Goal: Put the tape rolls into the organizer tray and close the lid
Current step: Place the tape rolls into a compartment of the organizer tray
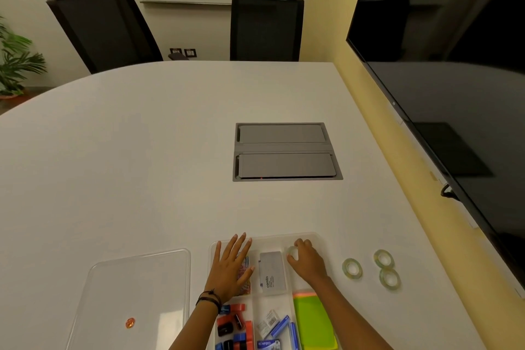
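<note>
Nearest items: small red, black and blue stationery pieces [233,329] in the near-left compartment of the clear organizer tray [312,234]; blue-and-white packets [274,327] in the near-middle compartment; green and yellow sheets [314,321] in the near-right compartment.

Lid [136,293]: clear, lying flat on the white table [142,150] just left of the tray, off it, with a small orange sticker near its front edge.

Left hand [230,267]: palm down over the tray's far-left compartment, fingers extended and spread, resting on a colourful packet [246,278]; dark bands at the wrist.

Grey box [272,268]: in the far-middle compartment, between the two hands.

Right hand [308,260]: over the far-right compartment, fingers curled, thumb and fingertips pinching one tape roll [291,250] inside that compartment; whether the roll touches the floor cannot be told.

Loose tape rolls, three, on the table right of the tray: one [352,268] nearest the tray, two more [384,258] [389,279] just beyond it, close together.

Grey hatch [287,152]: recessed in the table centre, both flaps shut.

Monitor [454,65]: large, dark, on the right wall.

Chairs [265,27]: two, black, at the far edge.

Plant [17,60]: far left.
</note>
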A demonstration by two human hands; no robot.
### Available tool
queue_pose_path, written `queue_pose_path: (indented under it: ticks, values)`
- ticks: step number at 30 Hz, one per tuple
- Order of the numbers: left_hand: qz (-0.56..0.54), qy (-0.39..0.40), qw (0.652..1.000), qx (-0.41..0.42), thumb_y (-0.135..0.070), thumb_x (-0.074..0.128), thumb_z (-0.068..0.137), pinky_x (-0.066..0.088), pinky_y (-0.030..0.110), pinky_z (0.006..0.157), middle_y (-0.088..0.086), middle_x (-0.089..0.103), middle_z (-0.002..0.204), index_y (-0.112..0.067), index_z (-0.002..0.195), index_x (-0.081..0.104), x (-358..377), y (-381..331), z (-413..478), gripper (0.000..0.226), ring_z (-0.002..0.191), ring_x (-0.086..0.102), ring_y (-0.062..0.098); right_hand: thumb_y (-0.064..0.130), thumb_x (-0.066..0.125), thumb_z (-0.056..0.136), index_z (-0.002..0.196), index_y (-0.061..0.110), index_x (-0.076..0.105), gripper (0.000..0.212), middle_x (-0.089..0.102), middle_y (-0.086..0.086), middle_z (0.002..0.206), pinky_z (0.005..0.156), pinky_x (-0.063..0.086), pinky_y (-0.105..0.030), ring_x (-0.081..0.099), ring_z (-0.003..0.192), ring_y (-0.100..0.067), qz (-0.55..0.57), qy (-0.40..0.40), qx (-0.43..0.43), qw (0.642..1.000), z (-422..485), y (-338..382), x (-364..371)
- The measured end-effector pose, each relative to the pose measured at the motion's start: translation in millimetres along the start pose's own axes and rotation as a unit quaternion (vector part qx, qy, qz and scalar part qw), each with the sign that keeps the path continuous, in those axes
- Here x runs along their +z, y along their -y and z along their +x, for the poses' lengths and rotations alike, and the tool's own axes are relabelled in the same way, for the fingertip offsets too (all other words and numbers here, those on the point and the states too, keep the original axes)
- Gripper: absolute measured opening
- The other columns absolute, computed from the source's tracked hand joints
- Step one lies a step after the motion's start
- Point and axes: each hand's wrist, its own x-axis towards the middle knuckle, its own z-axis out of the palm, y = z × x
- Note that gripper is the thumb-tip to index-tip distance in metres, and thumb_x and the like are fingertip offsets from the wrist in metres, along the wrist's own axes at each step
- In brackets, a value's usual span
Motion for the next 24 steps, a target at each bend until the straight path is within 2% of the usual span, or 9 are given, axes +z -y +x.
queue_pose_path:
  ticks: [4,9,11,13,16,18,20,22,24]
  values:
    - [-0.004,0.014,1.000,-0.003,-0.073,0.001,0.083,-0.024,0.036,0.109,0.003,0.005,0.152,-0.033,0.140,0.000,-1,0,2,0.069,0.140,-0.010,-0.005,0.029,0.049,0.093,0.126,0.008,0.042,0.040,0.045,-0.014,0.128,0.088,0.049,-0.036,0.050,0.114,-0.029,-0.050,0.002,-0.004,0.999,-2,-1,6]
    - [-0.016,0.030,0.999,0.000,-0.074,0.000,0.082,-0.024,0.036,0.109,0.002,0.002,0.153,-0.056,0.133,-0.021,-4,0,2,0.058,0.134,-0.029,-0.008,0.021,0.048,0.093,0.124,0.011,0.047,0.032,0.049,-0.010,0.127,0.084,0.050,-0.035,0.053,0.112,-0.026,0.000,-0.046,-0.003,0.999,-5,-3,2]
    - [-0.006,0.051,0.999,-0.007,-0.070,0.001,0.086,-0.023,0.034,0.109,0.008,0.021,0.153,-0.045,0.141,0.002,-10,-2,2,0.061,0.142,-0.003,0.006,0.014,0.051,0.092,0.116,0.011,0.054,0.025,0.053,-0.009,0.123,0.079,0.050,-0.033,0.057,0.102,-0.023,0.076,-0.067,-0.012,0.995,-6,-7,-6]
    - [0.003,0.080,0.997,-0.010,-0.064,0.004,0.091,-0.021,0.033,0.110,0.012,0.043,0.145,-0.020,0.141,0.029,-16,-7,2,0.071,0.137,0.034,0.026,0.004,0.051,0.090,0.106,0.008,0.060,0.019,0.059,-0.011,0.116,0.073,0.049,-0.023,0.058,0.087,-0.018,0.149,-0.080,-0.039,0.985,-8,-12,-16]
    - [0.023,0.078,0.997,-0.014,-0.062,0.005,0.092,-0.019,0.033,0.111,0.013,0.052,0.138,-0.013,0.135,0.042,-18,-10,4,0.076,0.124,0.050,0.037,-0.009,0.050,0.087,0.097,0.005,0.063,0.022,0.066,-0.014,0.105,0.065,0.046,-0.009,0.061,0.082,-0.018,0.216,-0.124,-0.061,0.967,-13,-23,-33]
    - [0.025,0.072,0.997,-0.010,-0.064,0.007,0.090,-0.022,0.033,0.110,0.015,0.046,0.143,-0.013,0.138,0.039,-18,-11,6,0.077,0.129,0.044,0.038,-0.012,0.049,0.085,0.096,0.003,0.064,0.024,0.067,-0.015,0.101,0.063,0.046,-0.008,0.064,0.084,-0.024,0.249,-0.170,-0.045,0.952,-18,-35,-44]
    - [0.031,0.092,0.995,-0.020,-0.062,0.022,0.091,-0.025,0.038,0.112,0.014,0.021,0.155,-0.017,0.146,0.022,-16,-8,10,0.071,0.142,0.020,0.036,-0.014,0.049,0.085,0.098,0.002,0.064,0.025,0.066,-0.015,0.101,0.068,0.048,-0.014,0.064,0.089,-0.028,0.254,-0.212,-0.027,0.943,-23,-51,-50]
    - [0.041,0.111,0.993,-0.028,-0.053,0.040,0.093,-0.014,0.047,0.115,0.010,0.008,0.158,-0.022,0.147,0.010,-10,-5,12,0.069,0.146,0.005,0.030,-0.012,0.049,0.085,0.103,0.002,0.062,0.026,0.064,-0.016,0.108,0.078,0.050,-0.027,0.061,0.099,-0.030,0.230,-0.225,-0.002,0.947,-30,-68,-51]
    - [0.049,0.122,0.991,-0.032,-0.050,0.044,0.093,-0.005,0.051,0.116,0.007,0.007,0.159,-0.024,0.148,0.006,-10,-5,14,0.071,0.146,0.003,0.026,-0.009,0.049,0.087,0.114,0.001,0.058,0.030,0.056,-0.019,0.122,0.093,0.047,-0.037,0.054,0.114,-0.033,0.193,-0.196,0.036,0.961,-34,-85,-48]
